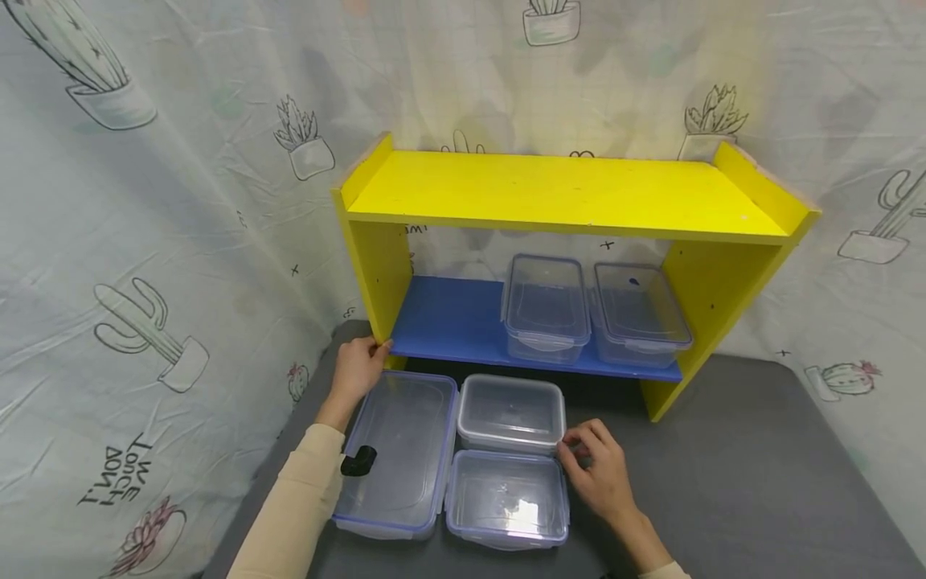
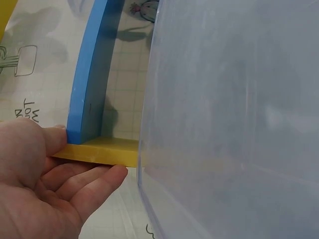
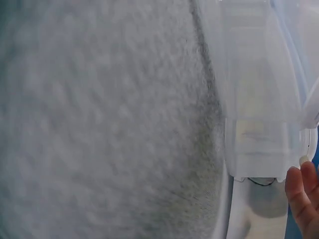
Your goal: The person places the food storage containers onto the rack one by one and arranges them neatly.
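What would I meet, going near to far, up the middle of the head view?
Small blue-rimmed container → white-rimmed container → blue lower shelf → yellow top shelf → cactus-print cloth.

Sleeved in cream, the left arm (image 1: 288, 515) reaches forward, and the left hand (image 1: 357, 373) holds a pinch, its thumb opposite loosely bent fingers (image 2: 97, 191). The right arm (image 1: 641, 540), bare at the wrist, slants inward, and the right hand (image 1: 600, 470) bends its fingers lightly, thumb tip and index tip close together.
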Tool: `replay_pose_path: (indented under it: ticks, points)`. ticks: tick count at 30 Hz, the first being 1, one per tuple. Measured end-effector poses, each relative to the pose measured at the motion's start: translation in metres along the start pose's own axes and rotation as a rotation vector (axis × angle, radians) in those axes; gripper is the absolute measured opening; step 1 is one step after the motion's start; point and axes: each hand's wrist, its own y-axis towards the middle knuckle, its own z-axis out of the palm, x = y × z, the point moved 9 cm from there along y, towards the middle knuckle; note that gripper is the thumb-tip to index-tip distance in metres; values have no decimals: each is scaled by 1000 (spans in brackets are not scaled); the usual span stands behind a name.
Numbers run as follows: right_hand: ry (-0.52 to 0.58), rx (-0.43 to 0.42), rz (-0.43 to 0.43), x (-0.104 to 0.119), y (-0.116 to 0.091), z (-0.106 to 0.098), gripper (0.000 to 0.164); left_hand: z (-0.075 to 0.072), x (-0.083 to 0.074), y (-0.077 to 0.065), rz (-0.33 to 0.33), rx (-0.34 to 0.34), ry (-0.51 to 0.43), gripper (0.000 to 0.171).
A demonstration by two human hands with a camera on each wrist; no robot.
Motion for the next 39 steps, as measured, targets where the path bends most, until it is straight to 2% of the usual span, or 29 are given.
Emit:
replay_pose_path:
  ticks: [7, 15, 19, 24, 31, 35, 39]
  points:
    - [45, 7, 219, -15, 0, 3, 16, 0, 1, 0, -11, 3, 4, 32]
    - [205, 188, 619, -37, -20, 21, 23, 0, 0, 0, 0, -11, 5, 31]
    - [218, 244, 737, -41, -29, 25, 28, 0, 0, 0, 0, -17, 5, 31]
    - [193, 289, 765, -41, -35, 27, 29, 0, 1, 0, 5, -18, 11, 32]
    - [137, 400, 754, -43, -44, 32, 32, 0, -1, 1, -2, -20, 13, 32]
    - [170, 459, 733, -43, -48, 37, 29, 0, -1, 1, 1, -21, 12, 32]
    - [279, 573, 663, -41, -51, 44, 27, 1, 0, 1, -4, -18, 10, 32]
